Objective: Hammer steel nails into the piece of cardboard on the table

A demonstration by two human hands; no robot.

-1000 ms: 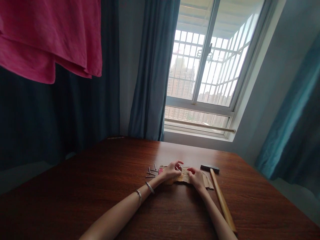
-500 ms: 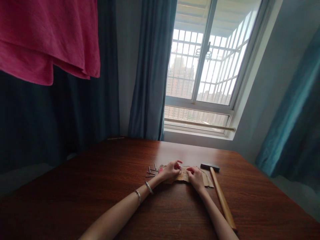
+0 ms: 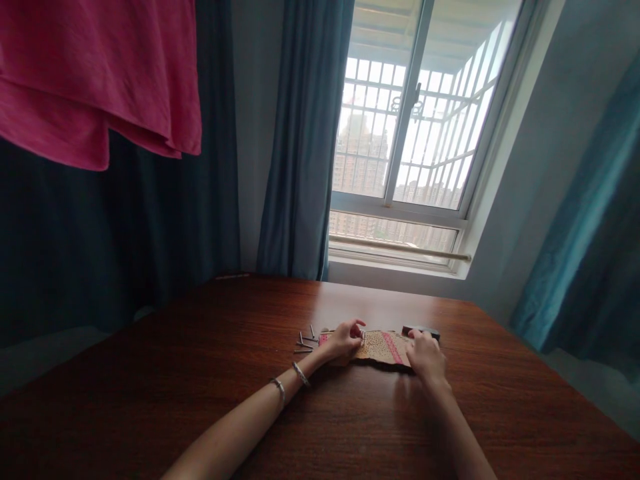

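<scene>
My left hand (image 3: 345,341) rests over the left part of a brown cardboard piece (image 3: 377,345), thumb and finger pinched on a small, shiny nail (image 3: 363,339). The cardboard lies flat, full of small holes, with a pink strip (image 3: 393,348) across it. My right hand (image 3: 427,355) is closed around the hammer's handle, just below the dark hammer head (image 3: 421,331). Hand and forearm hide the handle. Loose nails (image 3: 303,351) lie to the left of the cardboard.
The brown wooden table (image 3: 240,407) reaches back to a blue curtain (image 3: 300,153) and a barred window (image 3: 400,133). A pink cloth (image 3: 100,80) hangs at the upper left.
My right hand has moved right, from the cardboard to the hammer, and closed on its handle. The pink strip now shows. My left hand stays where it was.
</scene>
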